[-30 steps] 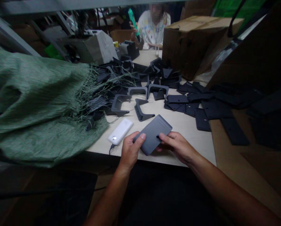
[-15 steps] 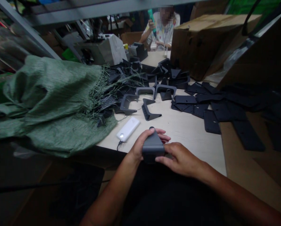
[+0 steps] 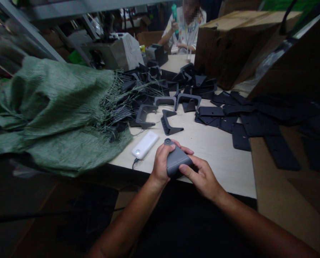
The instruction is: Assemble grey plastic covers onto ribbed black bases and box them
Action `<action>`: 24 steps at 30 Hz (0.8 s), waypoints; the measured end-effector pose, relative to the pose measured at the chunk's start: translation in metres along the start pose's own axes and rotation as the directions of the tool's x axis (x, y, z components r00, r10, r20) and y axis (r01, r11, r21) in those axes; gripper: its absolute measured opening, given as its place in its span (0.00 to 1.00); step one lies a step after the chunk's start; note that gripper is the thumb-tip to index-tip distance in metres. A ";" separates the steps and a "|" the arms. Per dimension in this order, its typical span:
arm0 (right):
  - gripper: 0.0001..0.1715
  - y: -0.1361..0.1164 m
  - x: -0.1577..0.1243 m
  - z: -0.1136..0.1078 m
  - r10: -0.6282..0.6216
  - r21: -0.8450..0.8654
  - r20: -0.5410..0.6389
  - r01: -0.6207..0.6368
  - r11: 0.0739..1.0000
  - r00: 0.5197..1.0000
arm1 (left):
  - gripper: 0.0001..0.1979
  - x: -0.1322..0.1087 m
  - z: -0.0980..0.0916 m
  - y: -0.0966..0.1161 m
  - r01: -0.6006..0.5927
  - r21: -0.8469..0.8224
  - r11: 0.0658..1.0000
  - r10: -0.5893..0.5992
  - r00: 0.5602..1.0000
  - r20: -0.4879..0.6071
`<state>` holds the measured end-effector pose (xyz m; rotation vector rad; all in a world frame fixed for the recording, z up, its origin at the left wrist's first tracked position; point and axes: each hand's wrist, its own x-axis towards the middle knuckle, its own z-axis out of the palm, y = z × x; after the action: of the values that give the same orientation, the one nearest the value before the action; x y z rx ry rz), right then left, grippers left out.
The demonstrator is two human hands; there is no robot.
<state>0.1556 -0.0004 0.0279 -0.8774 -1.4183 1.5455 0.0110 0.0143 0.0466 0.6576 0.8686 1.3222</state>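
Matte grey plastic part point(image 3: 178, 161) sits in both hands just right of the white rectangular power bank point(image 3: 145, 144), over the front edge of the pale laminate table point(image 3: 216, 168); contact with the table can't be told. Long axis runs upper-left to lower-right. Left hand point(image 3: 161, 161) is curled tightly round the upper-left end, nearer the power bank. Right hand point(image 3: 200, 177) is half-closed, fingers point(image 3: 188, 168) on the lower-right end. Dark grey angled bracket point(image 3: 169, 123) lies just beyond the power bank, green woven sack point(image 3: 55, 107) left of it.
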 end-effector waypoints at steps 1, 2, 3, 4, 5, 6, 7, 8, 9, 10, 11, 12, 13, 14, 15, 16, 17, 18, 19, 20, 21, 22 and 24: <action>0.17 -0.001 0.001 0.000 0.015 0.011 0.002 -0.015 1.000 1.000 | 0.08 0.001 0.000 0.000 0.015 -0.018 1.000 -0.014 1.000 0.009; 0.18 -0.001 0.001 -0.001 0.022 0.021 0.002 -0.022 1.000 1.000 | 0.08 0.002 -0.001 -0.001 0.024 -0.030 0.999 -0.024 1.000 0.016; 0.18 -0.001 0.001 0.000 0.021 0.027 -0.001 -0.020 0.999 1.000 | 0.08 0.002 -0.001 -0.002 0.022 -0.035 0.999 -0.021 1.000 0.020; 0.19 0.000 0.000 0.001 0.012 0.028 -0.012 -0.012 1.000 1.000 | 0.08 0.002 0.000 -0.003 0.005 -0.033 0.999 -0.005 1.000 0.021; 0.20 0.001 -0.002 0.002 0.000 0.022 -0.032 0.000 1.000 0.999 | 0.08 0.001 0.000 -0.003 -0.019 -0.025 1.000 0.020 1.000 0.022; 0.20 0.001 -0.003 0.004 -0.011 0.011 -0.055 0.012 1.000 0.998 | 0.08 -0.001 0.001 -0.004 -0.044 -0.014 0.999 0.045 0.999 0.023; 0.20 0.002 -0.004 0.005 -0.024 -0.004 -0.080 0.024 1.000 0.997 | 0.08 -0.002 0.002 -0.004 -0.065 -0.004 0.998 0.065 0.998 0.028; 0.19 0.001 -0.005 0.007 -0.038 -0.020 -0.099 0.036 0.999 0.994 | 0.08 -0.004 0.003 -0.003 -0.082 0.007 0.997 0.081 0.996 0.034; 0.19 0.000 -0.006 0.008 -0.053 -0.034 -0.112 0.049 0.998 0.992 | 0.09 -0.006 0.004 -0.001 -0.092 0.018 0.996 0.092 0.995 0.043; 0.18 -0.002 -0.005 0.009 -0.066 -0.043 -0.112 0.062 0.997 0.991 | 0.09 -0.008 0.005 0.000 -0.100 0.026 0.995 0.099 0.994 0.050; 0.18 -0.004 -0.004 0.010 -0.076 -0.045 -0.102 0.072 0.996 0.992 | 0.09 -0.008 0.005 0.002 -0.107 0.025 0.994 0.105 0.993 0.050; 0.17 -0.007 -0.002 0.010 -0.081 -0.042 -0.087 0.078 0.996 0.993 | 0.09 -0.008 0.006 0.004 -0.113 0.016 0.993 0.112 0.993 0.044; 0.18 -0.009 0.000 0.009 -0.079 -0.036 -0.066 0.077 0.996 0.995 | 0.10 -0.008 0.006 0.005 -0.114 0.002 0.994 0.113 0.993 0.037; 0.18 -0.011 0.002 0.008 -0.069 -0.031 -0.046 0.067 0.997 0.997 | 0.10 -0.007 0.006 0.006 -0.109 -0.014 0.994 0.109 0.994 0.032; 0.19 -0.013 0.004 0.007 -0.054 -0.030 -0.031 0.053 0.998 0.998 | 0.09 -0.005 0.005 0.007 -0.100 -0.027 0.995 0.101 0.994 0.029; 0.19 -0.014 0.005 0.005 -0.038 -0.033 -0.021 0.038 0.999 0.999 | 0.09 -0.003 0.004 0.007 -0.090 -0.034 0.995 0.091 0.995 0.031; 0.19 -0.015 0.006 0.002 -0.025 -0.041 -0.013 0.024 0.999 1.000 | 0.09 -0.002 0.003 0.007 -0.079 -0.033 0.996 0.080 0.996 0.039; 0.19 -0.015 0.006 0.000 -0.015 -0.051 -0.003 0.015 0.999 1.000 | 0.09 0.000 0.002 0.007 -0.068 -0.030 0.997 0.070 0.996 0.049; 0.18 -0.015 0.005 -0.003 -0.007 -0.058 0.013 0.007 0.998 1.000 | 0.09 0.001 0.001 0.007 -0.057 -0.028 0.998 0.058 0.997 0.060; 0.18 -0.015 0.004 -0.006 0.002 -0.063 0.035 0.000 0.998 0.999 | 0.09 0.001 0.000 0.006 -0.044 -0.027 0.999 0.046 0.996 0.073; 0.18 -0.014 0.002 -0.009 0.009 -0.065 0.060 -0.005 0.998 0.998 | 0.09 0.001 -0.001 0.006 -0.031 -0.025 0.999 0.034 0.996 0.089; 0.17 -0.014 0.001 -0.011 0.014 -0.066 0.078 -0.008 0.998 0.997 | 0.09 0.001 0.000 0.006 -0.025 -0.023 0.999 0.027 0.995 0.099; 0.18 -0.013 -0.002 -0.013 0.005 -0.057 0.077 0.000 0.998 0.997 | 0.09 -0.001 0.002 0.005 -0.033 -0.024 0.999 0.035 0.996 0.086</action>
<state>0.1693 0.0034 0.0390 -0.8620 -1.5233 1.5620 0.0097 0.0142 0.0523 0.7093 0.7746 1.3228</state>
